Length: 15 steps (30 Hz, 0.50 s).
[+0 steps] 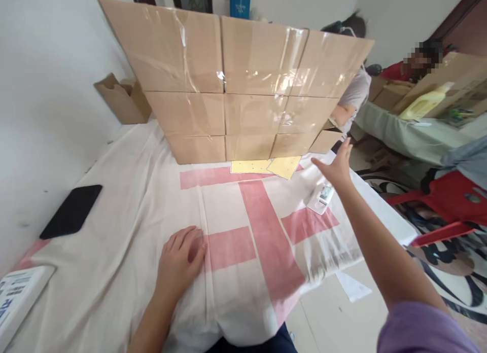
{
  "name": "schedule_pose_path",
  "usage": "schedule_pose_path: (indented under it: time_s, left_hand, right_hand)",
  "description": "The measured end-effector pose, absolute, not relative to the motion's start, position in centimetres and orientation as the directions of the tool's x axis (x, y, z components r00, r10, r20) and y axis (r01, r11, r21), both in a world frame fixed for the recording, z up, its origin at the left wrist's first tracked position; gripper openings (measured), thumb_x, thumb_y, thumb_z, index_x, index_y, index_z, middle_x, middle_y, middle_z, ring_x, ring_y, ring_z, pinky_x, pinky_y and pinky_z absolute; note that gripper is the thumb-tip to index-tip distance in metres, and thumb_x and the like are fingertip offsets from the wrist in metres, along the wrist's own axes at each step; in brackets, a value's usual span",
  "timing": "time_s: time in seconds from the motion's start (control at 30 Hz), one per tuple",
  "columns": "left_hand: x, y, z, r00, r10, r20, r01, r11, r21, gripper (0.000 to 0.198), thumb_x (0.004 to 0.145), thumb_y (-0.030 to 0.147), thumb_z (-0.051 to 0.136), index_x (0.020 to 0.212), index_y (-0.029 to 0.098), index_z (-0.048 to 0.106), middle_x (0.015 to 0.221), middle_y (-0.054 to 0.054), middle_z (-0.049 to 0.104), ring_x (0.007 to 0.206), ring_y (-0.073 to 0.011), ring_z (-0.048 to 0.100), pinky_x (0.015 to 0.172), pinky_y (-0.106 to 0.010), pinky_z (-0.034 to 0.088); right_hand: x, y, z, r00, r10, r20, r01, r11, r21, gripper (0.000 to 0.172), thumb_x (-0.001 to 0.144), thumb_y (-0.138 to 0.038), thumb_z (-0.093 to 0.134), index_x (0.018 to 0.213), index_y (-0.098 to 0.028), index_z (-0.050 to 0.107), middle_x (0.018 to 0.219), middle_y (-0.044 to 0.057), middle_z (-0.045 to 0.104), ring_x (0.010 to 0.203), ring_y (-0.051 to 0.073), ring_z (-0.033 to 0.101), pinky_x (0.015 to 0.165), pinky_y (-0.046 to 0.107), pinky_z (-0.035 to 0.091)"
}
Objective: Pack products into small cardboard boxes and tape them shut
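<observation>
My left hand [178, 259] lies flat and open on the white cloth with pink stripes [125, 201], fingers pointing toward the middle of the table. My right hand [337, 165] is stretched out open above the table's right side, holding nothing. Just beneath it lies a small white packet [320, 197]. Yellow sheets [266, 166] lie at the foot of a tall cardboard panel [228, 79] taped together from several pieces, which stands at the far edge.
A black phone [72, 210] lies at the left by the wall. A white printed board [19, 297] sits at the near left corner. A brown cardboard box [122, 97] stands behind. Other people sit at the right behind another table [403, 135]; a red chair [452, 203] is close.
</observation>
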<state>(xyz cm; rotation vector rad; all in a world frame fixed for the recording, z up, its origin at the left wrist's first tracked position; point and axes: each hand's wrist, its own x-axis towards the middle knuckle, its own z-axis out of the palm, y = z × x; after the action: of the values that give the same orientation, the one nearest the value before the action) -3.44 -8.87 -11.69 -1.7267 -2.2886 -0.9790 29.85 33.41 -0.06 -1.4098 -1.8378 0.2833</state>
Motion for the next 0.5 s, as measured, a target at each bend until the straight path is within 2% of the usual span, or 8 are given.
schedule_pose_path:
  time_s: [0.03, 0.13, 0.17, 0.23, 0.3, 0.4, 0.43, 0.5]
  left_hand:
    - [-3.7, -9.0, -11.1, -0.364, 0.819, 0.444, 0.866, 0.121, 0.485, 0.029, 0.096, 0.038, 0.059, 0.121, 0.026, 0.066, 0.127, -0.009, 0.07, 0.117, -0.0305, 0.065, 0.101, -0.048, 0.051]
    - [-5.6, -7.4, -8.0, -0.425, 0.811, 0.402, 0.738, 0.053, 0.673, 0.023, 0.093, 0.036, 0.061, 0.112, 0.027, 0.069, 0.115, -0.006, 0.072, 0.11, -0.0258, 0.066, 0.096, -0.041, 0.052]
    - [-6.8, -6.0, -7.0, -0.461, 0.804, 0.375, 0.685, 0.054, 0.726, 0.019, 0.092, 0.037, 0.062, 0.106, 0.026, 0.069, 0.109, -0.005, 0.072, 0.105, -0.0245, 0.067, 0.093, -0.039, 0.051]
    - [-9.6, -1.9, -5.8, -0.612, 0.724, 0.317, 0.526, 0.074, 0.847, 0.017, 0.095, 0.036, 0.055, 0.088, 0.023, 0.064, 0.086, -0.002, 0.068, 0.083, -0.0193, 0.062, 0.078, -0.032, 0.048]
    - [-12.6, 2.6, -6.0, -0.756, 0.614, 0.227, 0.365, 0.108, 0.925, 0.023, 0.095, 0.034, 0.049, 0.078, 0.022, 0.057, 0.072, 0.0, 0.059, 0.071, -0.0163, 0.054, 0.07, -0.029, 0.041]
    - [-15.7, 7.2, -8.2, -0.764, 0.635, 0.109, 0.251, 0.138, 0.958, 0.019, 0.092, 0.03, 0.052, 0.074, 0.022, 0.051, 0.062, 0.004, 0.048, 0.061, -0.0145, 0.047, 0.062, -0.028, 0.032]
    - [-16.3, 7.8, -8.9, -0.758, 0.645, 0.096, 0.236, 0.133, 0.963, 0.019, 0.092, 0.03, 0.052, 0.074, 0.022, 0.05, 0.06, 0.005, 0.045, 0.059, -0.0141, 0.045, 0.061, -0.028, 0.031]
    - [-16.8, 8.0, -9.7, -0.737, 0.669, 0.098, 0.231, 0.114, 0.966, 0.02, 0.093, 0.03, 0.051, 0.074, 0.023, 0.049, 0.058, 0.005, 0.042, 0.057, -0.0137, 0.043, 0.06, -0.029, 0.029]
  right_hand:
    - [27.8, 31.3, -0.4, -0.184, 0.859, 0.477, 0.677, 0.463, -0.573, 0.116, 0.075, -0.05, 0.082, 0.167, -0.016, 0.021, 0.172, 0.027, 0.019, 0.163, 0.042, 0.012, 0.124, 0.065, 0.031]
    - [19.8, 24.7, -1.7, -0.506, 0.757, 0.413, 0.519, 0.649, -0.556, 0.064, 0.084, -0.046, 0.073, 0.142, -0.023, 0.06, 0.159, 0.019, 0.049, 0.146, 0.04, 0.049, 0.112, 0.063, 0.049]
    - [16.3, 22.8, -1.9, -0.599, 0.709, 0.372, 0.466, 0.687, -0.557, 0.051, 0.087, -0.044, 0.07, 0.133, -0.023, 0.066, 0.153, 0.018, 0.056, 0.139, 0.038, 0.058, 0.11, 0.061, 0.052]
    - [8.1, 19.4, -1.9, -0.741, 0.591, 0.319, 0.362, 0.752, -0.551, 0.036, 0.093, -0.038, 0.062, 0.123, -0.022, 0.072, 0.146, 0.015, 0.064, 0.133, 0.033, 0.064, 0.112, 0.055, 0.052]
    - [-1.5, 16.8, -1.2, -0.833, 0.449, 0.324, 0.242, 0.821, -0.517, 0.035, 0.096, -0.031, 0.054, 0.124, -0.02, 0.072, 0.144, 0.013, 0.066, 0.136, 0.028, 0.061, 0.117, 0.049, 0.048]
    - [-16.0, 15.5, 0.7, -0.906, 0.307, 0.29, 0.178, 0.901, -0.396, 0.048, 0.099, -0.023, 0.049, 0.145, -0.014, 0.06, 0.157, 0.016, 0.054, 0.148, 0.026, 0.05, 0.124, 0.045, 0.04]
    - [-20.4, 15.9, 1.5, -0.889, 0.344, 0.303, 0.25, 0.918, -0.308, 0.056, 0.096, -0.022, 0.054, 0.151, -0.009, 0.052, 0.161, 0.02, 0.047, 0.153, 0.03, 0.042, 0.127, 0.051, 0.033]
    - [-27.6, 18.2, 3.1, -0.759, 0.542, 0.361, 0.522, 0.838, -0.162, 0.079, 0.088, -0.02, 0.067, 0.159, 0.0, 0.037, 0.161, 0.031, 0.042, 0.156, 0.042, 0.032, 0.127, 0.068, 0.017]
